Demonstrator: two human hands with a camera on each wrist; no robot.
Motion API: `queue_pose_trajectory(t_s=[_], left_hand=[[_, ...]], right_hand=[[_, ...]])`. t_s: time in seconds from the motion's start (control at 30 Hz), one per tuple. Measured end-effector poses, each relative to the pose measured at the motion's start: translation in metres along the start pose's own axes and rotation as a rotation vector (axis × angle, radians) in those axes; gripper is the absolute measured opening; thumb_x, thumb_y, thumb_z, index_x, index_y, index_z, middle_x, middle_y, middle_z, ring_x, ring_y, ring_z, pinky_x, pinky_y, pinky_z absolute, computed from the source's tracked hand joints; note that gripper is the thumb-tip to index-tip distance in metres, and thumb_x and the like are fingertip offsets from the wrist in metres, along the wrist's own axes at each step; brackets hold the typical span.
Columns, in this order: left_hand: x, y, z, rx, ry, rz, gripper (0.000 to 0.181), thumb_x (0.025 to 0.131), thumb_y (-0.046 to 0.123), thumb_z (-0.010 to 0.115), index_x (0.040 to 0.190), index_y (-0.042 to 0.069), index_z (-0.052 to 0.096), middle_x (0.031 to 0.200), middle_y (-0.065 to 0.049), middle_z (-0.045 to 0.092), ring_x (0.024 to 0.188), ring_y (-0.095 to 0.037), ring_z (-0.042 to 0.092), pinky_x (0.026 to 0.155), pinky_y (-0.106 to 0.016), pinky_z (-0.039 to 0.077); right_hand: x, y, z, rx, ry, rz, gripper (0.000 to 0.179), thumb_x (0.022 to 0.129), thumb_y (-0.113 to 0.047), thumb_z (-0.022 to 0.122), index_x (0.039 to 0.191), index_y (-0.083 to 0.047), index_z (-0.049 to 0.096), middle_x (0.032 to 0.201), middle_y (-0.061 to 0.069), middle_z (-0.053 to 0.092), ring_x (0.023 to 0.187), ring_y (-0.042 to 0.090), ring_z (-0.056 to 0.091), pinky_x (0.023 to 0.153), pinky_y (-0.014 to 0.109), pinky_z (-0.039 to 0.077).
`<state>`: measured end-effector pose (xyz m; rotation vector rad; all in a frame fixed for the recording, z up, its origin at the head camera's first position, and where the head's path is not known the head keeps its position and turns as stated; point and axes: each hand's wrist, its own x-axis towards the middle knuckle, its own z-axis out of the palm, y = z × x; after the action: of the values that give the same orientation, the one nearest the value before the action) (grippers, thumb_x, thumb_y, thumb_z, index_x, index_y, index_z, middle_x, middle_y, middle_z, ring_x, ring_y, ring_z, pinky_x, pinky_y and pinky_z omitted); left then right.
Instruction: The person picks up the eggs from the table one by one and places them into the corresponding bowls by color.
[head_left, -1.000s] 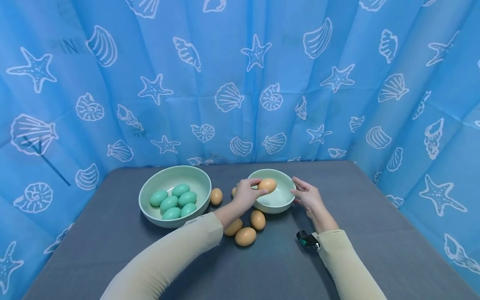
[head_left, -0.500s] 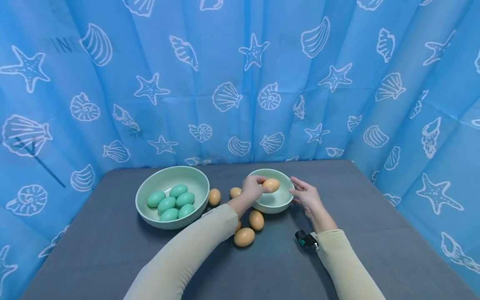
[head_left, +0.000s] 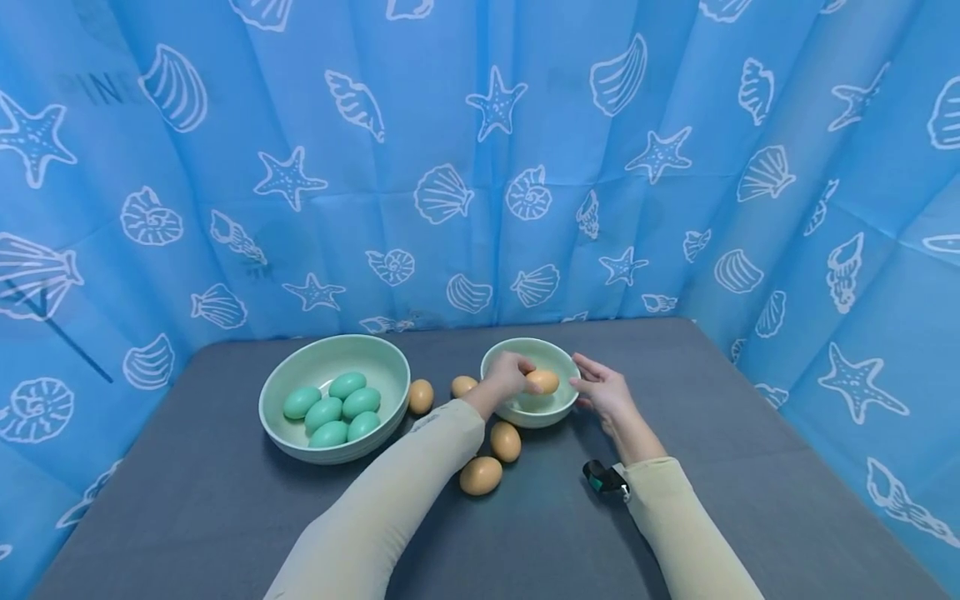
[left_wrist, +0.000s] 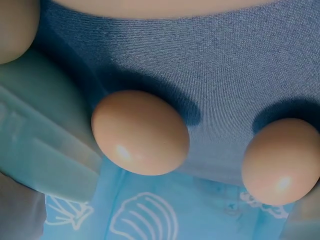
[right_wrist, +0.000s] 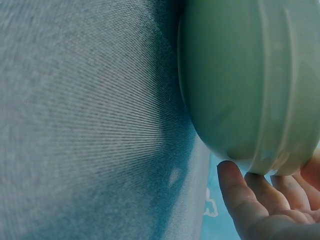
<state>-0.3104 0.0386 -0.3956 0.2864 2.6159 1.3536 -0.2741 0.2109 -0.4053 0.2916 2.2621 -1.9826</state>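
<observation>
In the head view my left hand (head_left: pixel 507 375) pinches a brown egg (head_left: pixel 543 382) low inside the small pale-green bowl (head_left: pixel 536 416). My right hand (head_left: pixel 609 394) holds that bowl at its right side, thumb near the rim. The right wrist view has its fingers (right_wrist: pixel 235 187) against the outer wall of the bowl (right_wrist: pixel 225 80). Two brown eggs lie in front of the bowl, one egg (head_left: pixel 506 442) close to it and another egg (head_left: pixel 481 476) nearer the person. Left of the bowl sits one more brown egg (head_left: pixel 463 385), partly behind the left wrist.
A larger pale-green bowl (head_left: pixel 281 371) with several green eggs (head_left: pixel 323 414) stands at the left. Against its right side lies a brown egg (head_left: pixel 421 397). A black strap (head_left: pixel 600 477) hangs at the right cuff. Behind the grey table (head_left: pixel 187 517) hangs a blue seashell curtain (head_left: pixel 450 108).
My left hand has lowered the brown egg from rim height down into the small bowl. The right hand keeps its place on the bowl. The view has shifted slightly.
</observation>
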Motion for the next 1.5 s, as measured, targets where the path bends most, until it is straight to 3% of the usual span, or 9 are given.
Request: queue_pose_trajectory(t_s=[0.2,0.5,0.73,0.97,1.13,1.17,1.27,1.37,1.5], left_hand=[[-0.001,0.001,0.0,0.089,-0.046,-0.019,0.034,0.08,0.001,0.083,0.112,-0.004,0.072,0.111,-0.015,0.072,0.102,-0.025,0.065,0.085,-0.03,0.056],[-0.006,0.007,-0.001,0.185,-0.078,-0.056,0.03,0.082,0.007,0.083,0.109,-0.002,0.074,0.112,-0.012,0.072,0.079,-0.017,0.058,0.061,-0.021,0.047],[-0.006,0.008,-0.002,0.228,-0.104,-0.045,0.034,0.084,0.007,0.081,0.116,-0.001,0.072,0.119,-0.012,0.071,0.101,-0.022,0.064,0.082,-0.027,0.055],[-0.008,0.008,-0.005,0.163,-0.104,-0.049,0.039,0.085,0.006,0.08,0.121,-0.003,0.069,0.121,-0.015,0.07,0.115,-0.027,0.064,0.096,-0.034,0.054],[0.014,-0.006,0.001,0.127,-0.11,-0.045,0.042,0.081,0.002,0.081,0.121,-0.003,0.069,0.118,-0.015,0.071,0.112,-0.025,0.065,0.095,-0.034,0.055],[0.028,-0.021,0.006,0.111,-0.093,0.004,0.041,0.079,0.005,0.083,0.118,-0.001,0.071,0.112,-0.012,0.072,0.106,-0.022,0.066,0.089,-0.03,0.056],[0.036,-0.03,0.005,0.132,-0.085,0.029,0.037,0.08,0.006,0.083,0.115,0.0,0.072,0.107,-0.01,0.073,0.102,-0.02,0.067,0.084,-0.028,0.057],[0.023,-0.026,-0.006,0.115,-0.058,0.056,0.034,0.084,0.008,0.08,0.116,0.001,0.072,0.109,-0.011,0.073,0.105,-0.022,0.067,0.086,-0.03,0.057],[-0.013,-0.006,-0.024,0.082,-0.039,0.064,0.031,0.092,0.004,0.07,0.122,-0.002,0.068,0.117,-0.017,0.071,0.114,-0.029,0.064,0.093,-0.035,0.056]], right_hand=[[-0.001,-0.001,0.0,-0.001,0.012,0.008,0.056,0.102,-0.003,0.053,0.155,-0.007,0.035,0.16,0.013,0.033,0.145,0.032,0.039,0.082,0.021,0.053],[0.001,0.0,0.001,-0.024,0.014,0.003,0.056,0.103,-0.002,0.053,0.155,-0.006,0.035,0.159,0.015,0.034,0.145,0.032,0.038,0.103,0.042,0.05],[0.001,-0.002,0.002,-0.006,0.012,0.007,0.056,0.102,-0.001,0.053,0.155,-0.005,0.034,0.16,0.015,0.033,0.146,0.033,0.036,0.11,0.05,0.044],[0.001,-0.002,0.002,-0.021,0.017,0.01,0.056,0.102,-0.003,0.054,0.155,-0.006,0.036,0.159,0.015,0.035,0.144,0.032,0.04,0.097,0.036,0.053],[0.0,-0.001,0.002,-0.025,0.016,-0.001,0.055,0.103,-0.002,0.053,0.155,-0.005,0.036,0.159,0.016,0.034,0.144,0.033,0.04,0.101,0.041,0.051],[0.0,-0.001,0.002,-0.026,0.015,-0.003,0.055,0.103,-0.002,0.053,0.155,-0.005,0.035,0.159,0.016,0.034,0.145,0.033,0.039,0.102,0.042,0.05],[0.001,0.0,0.002,-0.03,0.012,-0.007,0.055,0.103,-0.002,0.052,0.155,-0.005,0.035,0.159,0.017,0.034,0.144,0.034,0.04,0.104,0.045,0.049],[0.002,0.001,0.001,-0.036,0.006,-0.011,0.055,0.103,-0.002,0.052,0.155,-0.004,0.035,0.159,0.017,0.034,0.144,0.034,0.04,0.102,0.044,0.05],[0.002,0.001,0.0,-0.041,0.008,-0.01,0.055,0.103,-0.002,0.052,0.155,-0.004,0.035,0.159,0.017,0.034,0.144,0.034,0.04,0.1,0.042,0.052]])
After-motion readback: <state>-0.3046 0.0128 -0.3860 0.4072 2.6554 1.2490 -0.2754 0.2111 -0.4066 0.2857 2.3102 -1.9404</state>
